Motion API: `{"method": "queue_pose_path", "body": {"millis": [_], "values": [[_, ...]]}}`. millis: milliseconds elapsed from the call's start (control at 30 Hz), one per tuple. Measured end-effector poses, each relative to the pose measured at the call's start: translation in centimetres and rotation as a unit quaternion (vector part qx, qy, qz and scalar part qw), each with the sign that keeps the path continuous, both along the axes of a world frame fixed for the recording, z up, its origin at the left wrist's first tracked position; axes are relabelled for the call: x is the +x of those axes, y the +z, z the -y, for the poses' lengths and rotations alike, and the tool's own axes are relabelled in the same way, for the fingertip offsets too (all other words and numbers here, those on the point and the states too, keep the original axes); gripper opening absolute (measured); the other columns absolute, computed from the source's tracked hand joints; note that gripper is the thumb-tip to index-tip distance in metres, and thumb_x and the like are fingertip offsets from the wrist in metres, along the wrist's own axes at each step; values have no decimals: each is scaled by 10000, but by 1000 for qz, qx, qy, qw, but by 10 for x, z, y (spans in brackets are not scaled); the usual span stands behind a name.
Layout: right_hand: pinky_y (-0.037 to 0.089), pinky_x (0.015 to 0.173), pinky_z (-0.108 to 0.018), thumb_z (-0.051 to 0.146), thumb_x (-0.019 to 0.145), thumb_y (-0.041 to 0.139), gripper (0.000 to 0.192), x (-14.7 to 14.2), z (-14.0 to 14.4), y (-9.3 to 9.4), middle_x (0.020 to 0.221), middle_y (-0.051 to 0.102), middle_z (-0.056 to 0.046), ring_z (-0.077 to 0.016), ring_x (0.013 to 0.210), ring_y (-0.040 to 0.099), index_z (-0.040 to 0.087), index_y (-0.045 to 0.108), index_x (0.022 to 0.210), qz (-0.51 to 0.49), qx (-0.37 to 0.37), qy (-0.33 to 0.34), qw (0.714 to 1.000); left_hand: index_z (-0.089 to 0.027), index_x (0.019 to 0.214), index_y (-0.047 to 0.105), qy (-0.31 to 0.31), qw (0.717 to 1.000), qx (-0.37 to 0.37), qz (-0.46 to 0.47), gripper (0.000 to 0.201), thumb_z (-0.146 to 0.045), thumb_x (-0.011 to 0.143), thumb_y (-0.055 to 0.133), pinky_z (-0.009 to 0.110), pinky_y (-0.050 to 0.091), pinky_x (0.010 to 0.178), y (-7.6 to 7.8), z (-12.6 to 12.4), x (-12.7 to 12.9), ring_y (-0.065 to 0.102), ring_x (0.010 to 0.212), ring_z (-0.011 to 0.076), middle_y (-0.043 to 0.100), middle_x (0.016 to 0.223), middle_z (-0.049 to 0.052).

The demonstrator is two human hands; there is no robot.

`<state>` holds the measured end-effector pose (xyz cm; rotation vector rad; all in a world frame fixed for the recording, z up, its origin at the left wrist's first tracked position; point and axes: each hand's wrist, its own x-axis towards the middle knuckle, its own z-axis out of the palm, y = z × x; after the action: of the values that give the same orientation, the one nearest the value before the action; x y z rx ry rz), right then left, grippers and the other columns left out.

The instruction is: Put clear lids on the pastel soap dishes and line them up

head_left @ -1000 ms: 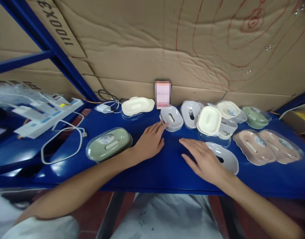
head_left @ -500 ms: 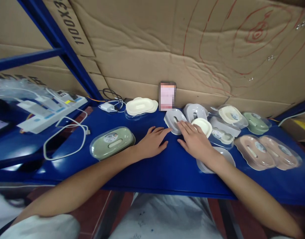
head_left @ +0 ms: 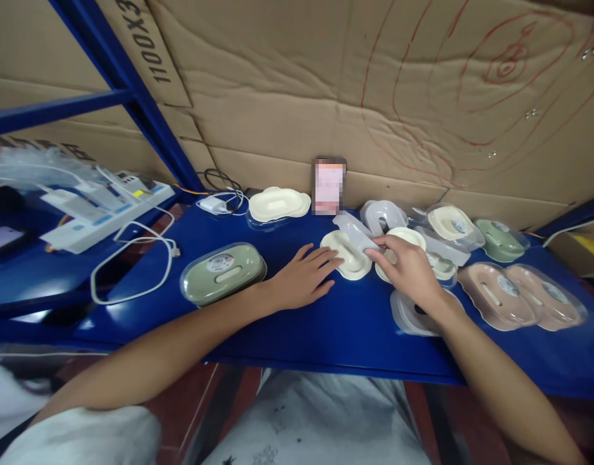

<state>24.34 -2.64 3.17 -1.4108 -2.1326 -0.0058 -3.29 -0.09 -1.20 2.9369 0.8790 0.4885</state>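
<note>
My right hand (head_left: 410, 271) pinches the edge of a pale grey plastic piece (head_left: 358, 234), which is tilted up on its side. Directly below it lies a cream oval dish (head_left: 351, 261) with a raised rim and a long hollow. The outstretched fingers of my left hand (head_left: 304, 278) rest at the left edge of this cream dish, spread apart. Another cream piece (head_left: 407, 239) sits partly hidden behind my right hand. Under my right wrist is a clear, greyish oval container (head_left: 406, 313). A green lidded oval box (head_left: 224, 271) stands left of my left hand.
A phone (head_left: 328, 186) leans on the cardboard wall (head_left: 258, 116). Cream pieces (head_left: 279, 204) lie at the back. Pink boxes (head_left: 498, 294), grey pieces (head_left: 384, 216) and a green box (head_left: 500, 239) crowd the right. A power strip (head_left: 110, 219) with cables occupies the left.
The grey piece, flat under my right fingers before, is now gripped and tipped up, showing the cream dish beneath. My left hand has shifted slightly, its fingers now at that dish.
</note>
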Motion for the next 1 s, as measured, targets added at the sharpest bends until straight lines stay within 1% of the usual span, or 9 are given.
{"method": "queue_pose_path", "body": {"millis": [100, 200, 267, 333, 433, 533, 667, 833, 1000], "values": [[600, 900, -420, 488, 1075, 596, 327, 1, 0, 4, 1097, 823, -97, -307, 1008, 785, 217, 754, 1169, -18, -7, 9, 1000, -197, 1359, 665, -23, 999, 15, -26, 300, -297, 1112, 528, 577, 325, 1220, 3, 3, 0, 629, 1293, 307, 735, 1325, 124], [598, 997, -442, 419, 1082, 611, 280, 1, 4, 8, 1183, 815, -107, -300, 1106, 775, 205, 740, 1209, -16, -19, 65, 998, -217, 1240, 707, -90, 993, 47, -52, 224, -351, 1105, 589, 488, 386, 1134, 12, 12, -3, 670, 1124, 266, 761, 1130, 82], [587, 1062, -458, 376, 1088, 609, 254, 0, 8, 13, 1252, 799, -114, -290, 1188, 754, 205, 728, 1234, -9, -30, 114, 993, -232, 1300, 688, -129, 988, 73, -53, 281, -401, 1078, 654, 474, 396, 1127, 19, 18, -5, 659, 1171, 279, 739, 1218, 98], [587, 1089, -471, 344, 1096, 595, 243, -2, 15, 17, 1280, 787, -116, -280, 1234, 736, 217, 718, 1263, 3, -48, 158, 986, -259, 1426, 626, -137, 986, 87, -42, 433, -416, 1035, 723, 516, 369, 1181, 25, 22, -9, 601, 1329, 326, 655, 1442, 140], [594, 1107, -488, 321, 1097, 583, 253, -7, 27, 19, 1306, 770, -116, -276, 1278, 716, 241, 698, 1307, 21, -70, 216, 974, -281, 1586, 495, -107, 992, 66, -30, 722, -408, 953, 817, 605, 285, 1273, 30, 18, -14, 446, 1530, 397, 444, 1684, 188], [601, 1108, -489, 259, 1087, 577, 223, -12, 36, 18, 1319, 753, -119, -273, 1302, 700, 239, 696, 1275, 42, -81, 248, 964, -259, 1672, 382, -77, 996, 16, -36, 901, -435, 916, 840, 618, 274, 1302, 27, 10, -17, 369, 1598, 422, 372, 1736, 206], [616, 1074, -478, 166, 1053, 581, 204, -19, 39, 17, 1286, 743, -119, -264, 1270, 705, 217, 694, 1215, 72, -105, 266, 956, -254, 1708, 306, -68, 996, -27, -47, 848, -445, 1001, 734, 580, 313, 1303, 17, 4, -19, 358, 1625, 386, 381, 1746, 193], [620, 1044, -506, 191, 1032, 640, 132, -20, 39, 12, 1226, 751, -116, -279, 1221, 711, 216, 704, 1145, 89, -106, 254, 957, -244, 1677, 398, -71, 997, -24, -27, 710, -454, 1054, 666, 589, 338, 1296, 10, 5, -17, 339, 1637, 409, 345, 1764, 207], [624, 997, -474, 165, 1014, 665, 112, -20, 36, 0, 1197, 744, -117, -275, 1175, 720, 192, 693, 1120, 110, -125, 245, 955, -214, 1639, 467, -94, 995, -29, -27, 652, -436, 1060, 667, 600, 342, 1300, 8, 4, -15, 359, 1633, 398, 382, 1743, 225]]}}
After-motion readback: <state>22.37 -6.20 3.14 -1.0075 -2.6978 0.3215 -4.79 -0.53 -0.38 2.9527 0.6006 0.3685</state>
